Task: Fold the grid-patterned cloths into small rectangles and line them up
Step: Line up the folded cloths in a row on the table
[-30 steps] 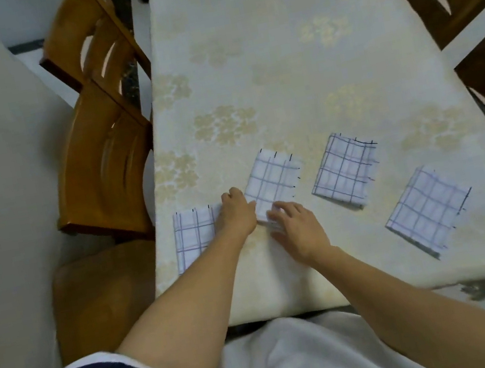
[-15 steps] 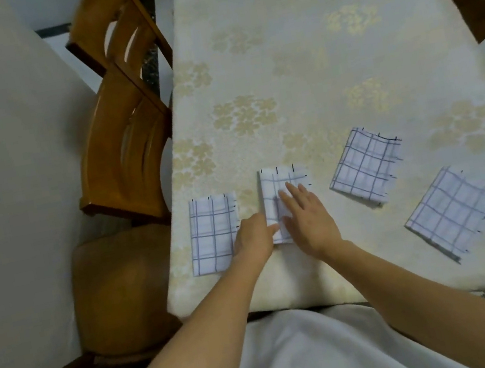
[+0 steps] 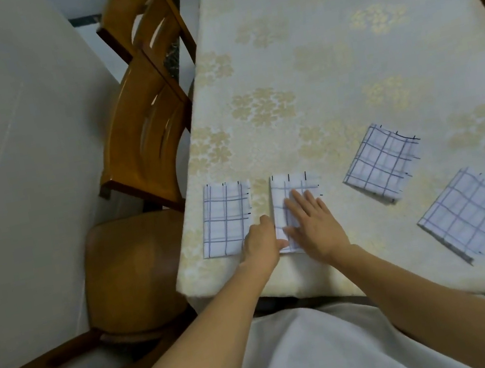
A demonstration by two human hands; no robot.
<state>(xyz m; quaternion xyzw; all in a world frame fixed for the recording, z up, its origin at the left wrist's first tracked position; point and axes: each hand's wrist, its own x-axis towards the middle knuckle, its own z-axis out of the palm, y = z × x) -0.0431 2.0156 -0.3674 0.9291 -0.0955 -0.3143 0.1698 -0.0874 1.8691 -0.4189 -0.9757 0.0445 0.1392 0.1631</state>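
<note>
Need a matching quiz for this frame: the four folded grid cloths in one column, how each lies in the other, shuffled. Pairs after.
1. leftmost cloth
2. second cloth
3. third cloth
4. rightmost cloth

A. tilted, nearer the person
B. straight, under the flat right hand
C. straight, by the table's left edge
D. tilted, farther from the person

Pairs: 1-C, 2-B, 3-D, 4-A

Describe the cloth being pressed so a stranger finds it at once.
On the table, look along the near edge, where four folded grid cloths lie. Take the second cloth from the left. It alone has the right hand flat on it, the left hand at its edge.
</note>
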